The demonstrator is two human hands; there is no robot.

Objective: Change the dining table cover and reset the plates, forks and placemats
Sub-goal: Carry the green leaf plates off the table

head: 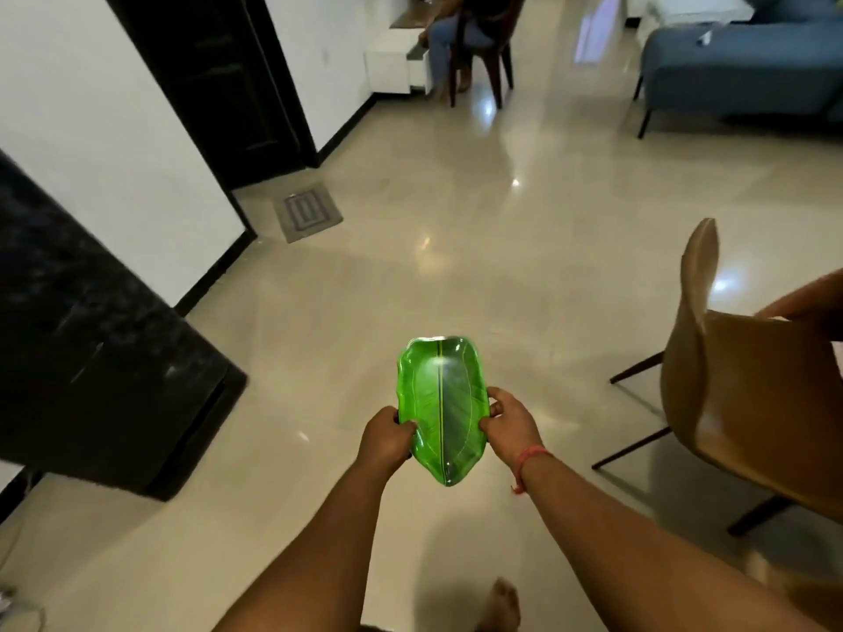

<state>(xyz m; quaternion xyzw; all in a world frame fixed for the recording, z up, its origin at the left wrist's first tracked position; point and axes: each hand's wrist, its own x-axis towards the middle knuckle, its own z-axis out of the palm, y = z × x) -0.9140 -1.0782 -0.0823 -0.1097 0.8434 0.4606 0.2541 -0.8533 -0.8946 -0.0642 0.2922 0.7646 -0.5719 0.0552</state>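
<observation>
left hand (pixel 385 437) grips leaf plate (pixel 440 405) at its left edge | right hand (pixel 508 424) pinches right edge | brown chair (pixel 739 380) stands off right

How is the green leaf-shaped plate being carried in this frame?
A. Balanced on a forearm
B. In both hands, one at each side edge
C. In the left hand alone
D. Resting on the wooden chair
B: the left hand and right hand each grip a side edge of the green leaf-shaped plate, held over the floor, apart from the wooden chair.
</observation>
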